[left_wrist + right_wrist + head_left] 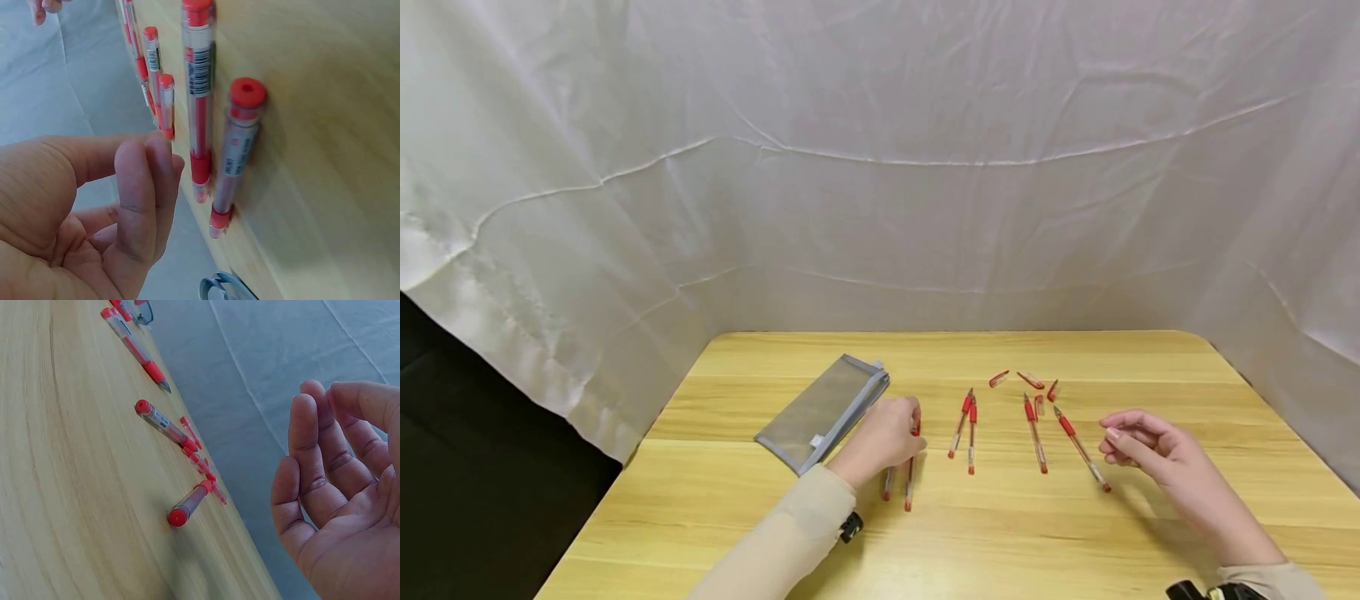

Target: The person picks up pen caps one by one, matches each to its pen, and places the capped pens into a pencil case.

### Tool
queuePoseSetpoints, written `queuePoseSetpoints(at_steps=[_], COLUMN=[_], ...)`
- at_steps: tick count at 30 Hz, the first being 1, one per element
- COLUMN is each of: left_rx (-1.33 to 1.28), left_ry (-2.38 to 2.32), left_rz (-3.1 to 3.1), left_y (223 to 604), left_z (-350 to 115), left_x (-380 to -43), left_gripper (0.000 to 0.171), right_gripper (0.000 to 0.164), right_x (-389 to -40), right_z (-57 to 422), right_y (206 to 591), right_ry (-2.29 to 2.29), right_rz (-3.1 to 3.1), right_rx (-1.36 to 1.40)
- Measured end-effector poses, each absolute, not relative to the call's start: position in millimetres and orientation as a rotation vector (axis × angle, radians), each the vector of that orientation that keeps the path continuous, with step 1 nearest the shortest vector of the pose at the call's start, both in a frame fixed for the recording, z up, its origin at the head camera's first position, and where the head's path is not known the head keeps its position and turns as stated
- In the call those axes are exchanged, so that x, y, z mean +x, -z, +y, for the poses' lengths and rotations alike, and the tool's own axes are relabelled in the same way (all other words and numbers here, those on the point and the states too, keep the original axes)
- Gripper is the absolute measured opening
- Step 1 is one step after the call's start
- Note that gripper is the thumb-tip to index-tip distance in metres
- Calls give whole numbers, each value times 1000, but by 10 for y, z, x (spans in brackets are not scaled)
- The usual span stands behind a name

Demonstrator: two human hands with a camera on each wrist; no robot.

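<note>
My left hand (pixel 883 433) hovers over two red gel pens, hiding part of them in the head view. The pen (pixel 910 485) on the right of that pair lies beside a second pen (pixel 887 483). In the left wrist view the thumb and fingers come close together beside these pens, with nothing visible between them. My right hand (pixel 1165 462) is raised over the table at the right, fingers loosely bent and holding nothing. Nearest to it lies an uncapped red pen (pixel 1082 450); another pen (pixel 1036 435) is left of that.
Two more pens lie mid-table, a left one (pixel 960 425) and a right one (pixel 972 435). Several red pen caps (pixel 1030 380) are scattered behind the pens. A grey mesh zip pouch (pixel 820 408) lies left of my left hand on the wooden table (pixel 685 517).
</note>
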State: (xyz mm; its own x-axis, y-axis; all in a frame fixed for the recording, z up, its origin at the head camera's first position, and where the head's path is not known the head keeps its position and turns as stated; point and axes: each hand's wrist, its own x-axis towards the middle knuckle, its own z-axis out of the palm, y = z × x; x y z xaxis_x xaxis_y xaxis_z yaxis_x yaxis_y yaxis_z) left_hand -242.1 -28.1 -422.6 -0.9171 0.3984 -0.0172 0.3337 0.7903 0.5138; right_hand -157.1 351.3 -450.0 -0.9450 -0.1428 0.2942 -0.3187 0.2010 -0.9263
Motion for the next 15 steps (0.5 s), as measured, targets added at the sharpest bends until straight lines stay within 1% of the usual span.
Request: queuePoseSetpoints(at_steps=[3, 8, 15], left_rx=[596, 552, 522], left_ry=[-815, -860, -899], left_rz=[2823, 2725, 2612], left_y=[4201, 4172, 4191], left_z=[-240, -138, -25], left_x=[-2462, -2535, -2644], left_gripper=[21, 36, 42], right_gripper=[26, 29, 33], right_x=[-1588, -1621, -1623], right_z=[3548, 3623, 3657], right_y=[4496, 4524, 4607], right_ry=[-1791, -1791, -1880], right_rz=[-2364, -2377, -2330], right_rx=[424, 429, 450])
